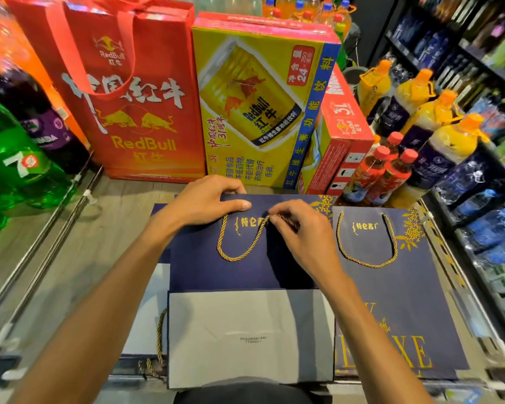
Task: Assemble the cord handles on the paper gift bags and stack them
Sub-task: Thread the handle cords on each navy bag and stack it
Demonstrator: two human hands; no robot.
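A wooden surface [99,243] fills the lower half of the frame. Along its far edge stand a red Red Bull carrier bag [134,112] at upper left and a yellow Red Bull carton [245,141] at upper centre. At lower centre a navy gift bag [204,266] lies flat with its opening toward the top of the frame and its white folded base [245,330] nearest the camera. It rests on at least one more flat bag, whose edge shows at its left.

Just to the right, partly tucked under it, lies a second navy bag [391,301] with a fitted handle [368,262] looping down its face. Orange-capped juice bottles [449,141] crowd the upper right, and a green soda bottle [12,158] sits at the left edge.

The person's left hand [204,199], at centre, grips the top edge of the navy gift bag, with fingers curled over the rim and thumb laid flat on the face. The right hand [301,231], just right of it, pinches one end of the gold cord [231,256] between thumb and fingertips near the bag's printed lettering. The cord hangs in a loop below both hands. Its other end meets the bag under the left thumb.
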